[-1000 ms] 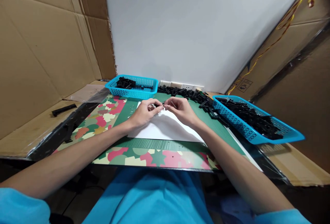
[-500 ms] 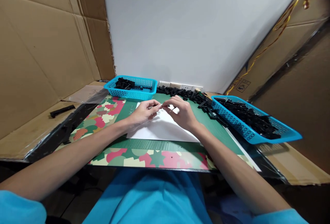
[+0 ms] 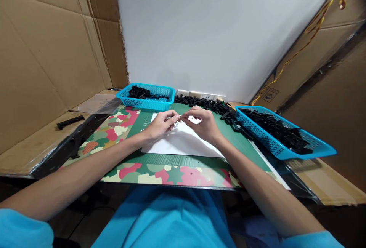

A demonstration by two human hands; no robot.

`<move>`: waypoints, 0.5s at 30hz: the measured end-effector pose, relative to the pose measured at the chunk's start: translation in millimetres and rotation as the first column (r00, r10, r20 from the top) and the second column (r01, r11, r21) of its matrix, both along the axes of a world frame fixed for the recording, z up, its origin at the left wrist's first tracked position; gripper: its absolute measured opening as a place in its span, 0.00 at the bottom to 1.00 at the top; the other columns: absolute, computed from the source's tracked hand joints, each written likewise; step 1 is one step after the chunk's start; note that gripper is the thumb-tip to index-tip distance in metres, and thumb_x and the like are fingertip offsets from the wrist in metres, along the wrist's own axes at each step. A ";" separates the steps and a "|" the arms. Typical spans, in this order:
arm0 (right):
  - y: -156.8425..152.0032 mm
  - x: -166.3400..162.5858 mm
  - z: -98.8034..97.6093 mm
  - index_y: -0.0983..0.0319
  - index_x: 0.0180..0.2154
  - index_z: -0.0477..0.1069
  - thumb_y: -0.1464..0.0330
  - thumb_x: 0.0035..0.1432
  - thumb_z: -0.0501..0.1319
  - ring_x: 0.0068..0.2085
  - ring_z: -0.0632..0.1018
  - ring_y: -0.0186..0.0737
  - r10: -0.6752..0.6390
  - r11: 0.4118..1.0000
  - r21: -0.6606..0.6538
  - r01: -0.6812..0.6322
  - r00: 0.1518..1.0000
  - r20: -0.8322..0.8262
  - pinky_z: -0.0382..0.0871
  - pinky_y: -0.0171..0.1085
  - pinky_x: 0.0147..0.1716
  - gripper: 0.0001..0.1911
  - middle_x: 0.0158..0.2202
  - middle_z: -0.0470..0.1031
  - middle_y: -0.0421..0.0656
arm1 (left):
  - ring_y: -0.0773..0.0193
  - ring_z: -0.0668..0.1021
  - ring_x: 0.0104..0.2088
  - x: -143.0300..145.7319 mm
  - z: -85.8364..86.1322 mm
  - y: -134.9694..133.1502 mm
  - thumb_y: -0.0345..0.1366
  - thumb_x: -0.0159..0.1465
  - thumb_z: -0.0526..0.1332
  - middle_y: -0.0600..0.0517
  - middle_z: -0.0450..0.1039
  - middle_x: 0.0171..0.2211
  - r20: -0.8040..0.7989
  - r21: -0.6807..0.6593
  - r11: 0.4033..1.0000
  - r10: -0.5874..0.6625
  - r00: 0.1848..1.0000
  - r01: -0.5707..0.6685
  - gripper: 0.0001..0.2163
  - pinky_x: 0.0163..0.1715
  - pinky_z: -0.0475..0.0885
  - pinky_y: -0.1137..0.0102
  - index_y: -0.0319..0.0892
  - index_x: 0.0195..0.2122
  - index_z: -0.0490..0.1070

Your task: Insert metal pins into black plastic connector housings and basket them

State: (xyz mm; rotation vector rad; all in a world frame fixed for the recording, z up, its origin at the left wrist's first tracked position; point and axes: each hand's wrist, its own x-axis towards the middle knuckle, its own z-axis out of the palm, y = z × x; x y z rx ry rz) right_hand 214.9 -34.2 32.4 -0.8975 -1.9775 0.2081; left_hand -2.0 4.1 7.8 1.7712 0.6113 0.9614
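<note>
My left hand (image 3: pixel 161 124) and my right hand (image 3: pixel 202 124) meet fingertip to fingertip over the far edge of a white sheet of paper (image 3: pixel 183 143) on the green mat (image 3: pixel 246 147). Both pinch something small between them that I cannot make out; a thin dark sliver shows at the fingertips. A little heap of tiny pale bits lies on the paper just under the fingers. My forearms reach in from the bottom corners.
A blue basket (image 3: pixel 148 97) with a few black parts stands at the back left. A second blue basket (image 3: pixel 283 135) full of black parts sits at the right. Loose black parts (image 3: pixel 211 105) lie along the wall. A black strip (image 3: pixel 70 121) rests on cardboard at left.
My hands stay together over the paper. The fingers have shifted slightly around the small piece; nothing else has moved.
</note>
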 end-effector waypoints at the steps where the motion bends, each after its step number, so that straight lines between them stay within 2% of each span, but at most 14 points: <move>1: 0.1 0.5 -0.3 0.56 0.39 0.83 0.58 0.69 0.67 0.37 0.76 0.43 0.001 1.000 0.032 -0.002 1.000 0.020 0.68 0.41 0.36 0.10 0.36 0.80 0.44 | 0.67 0.67 0.26 0.0 -1.4 1.0 0.51 0.72 0.61 0.55 0.65 0.27 0.008 -0.011 1.000 -0.010 1.000 0.010 0.16 0.26 0.60 0.70 0.43 0.40 0.74; 4: 0.6 2.1 -1.0 0.55 0.40 0.83 0.61 0.70 0.66 0.39 0.76 0.45 0.013 0.996 0.092 -0.019 0.998 0.065 0.70 0.44 0.39 0.08 0.37 0.80 0.45 | 0.67 0.66 0.26 -0.1 -3.7 2.5 0.50 0.72 0.62 0.55 0.64 0.27 0.020 -0.013 0.999 -0.029 0.999 0.029 0.15 0.26 0.60 0.70 0.43 0.39 0.73; 8: 0.8 2.2 -1.3 0.55 0.40 0.83 0.62 0.70 0.66 0.39 0.76 0.45 0.011 0.996 0.087 -0.018 0.997 0.077 0.71 0.45 0.40 0.07 0.37 0.80 0.45 | 0.67 0.65 0.26 -0.8 -1.0 -0.4 0.50 0.72 0.62 0.56 0.63 0.27 0.008 -0.020 0.999 -0.033 0.999 0.033 0.14 0.26 0.59 0.70 0.43 0.40 0.73; 11: 0.2 1.0 -0.1 0.55 0.42 0.83 0.63 0.68 0.67 0.38 0.76 0.43 0.024 0.999 0.028 -0.025 0.999 0.038 0.69 0.41 0.37 0.06 0.36 0.80 0.43 | 0.67 0.66 0.27 -1.3 3.3 -3.5 0.50 0.72 0.62 0.55 0.64 0.28 0.003 0.014 1.000 -0.026 1.000 0.026 0.14 0.27 0.60 0.70 0.43 0.41 0.73; 15: -0.8 0.5 3.1 0.57 0.42 0.83 0.62 0.69 0.67 0.35 0.73 0.39 0.041 0.995 -0.088 -0.041 0.999 -0.003 0.65 0.39 0.34 0.08 0.36 0.80 0.43 | 0.67 0.68 0.28 -1.6 6.2 -4.1 0.50 0.72 0.62 0.55 0.66 0.29 -0.008 0.079 0.997 0.005 1.000 -0.005 0.15 0.29 0.61 0.70 0.42 0.41 0.73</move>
